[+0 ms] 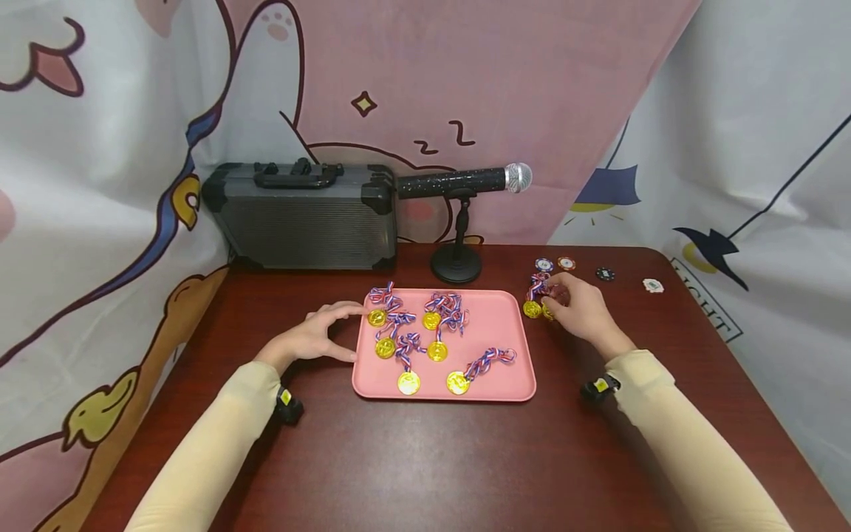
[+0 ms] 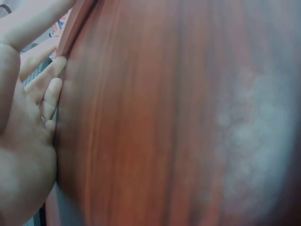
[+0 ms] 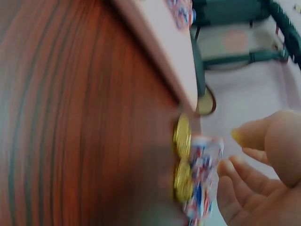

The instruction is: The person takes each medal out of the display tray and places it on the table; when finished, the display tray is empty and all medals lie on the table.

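Note:
The pink tray [image 1: 495,318] holds several gold medals, among them one medal [image 1: 458,383] at the front with its striped ribbon [image 1: 490,362] bunched beside it. My left hand [image 1: 307,334] is at the tray's left edge, fingertips and thumb spread along the rim. To the right of the tray, two more gold medals [image 3: 183,181] lie on the table with red, white and blue ribbons [image 3: 201,174]. My right hand [image 1: 583,307] reaches over this pair. In the right wrist view, its bent fingers [image 3: 244,181] and thumb stand apart, close to the ribbons, with nothing between them.
Behind the tray are a dark ridged case [image 1: 306,229] and a black microphone [image 1: 459,182] on a round-based stand [image 1: 456,263]. Several poker chips lie at the back right, including a black chip [image 1: 605,274] and a white chip [image 1: 653,285]. Printed cloth surrounds the table.

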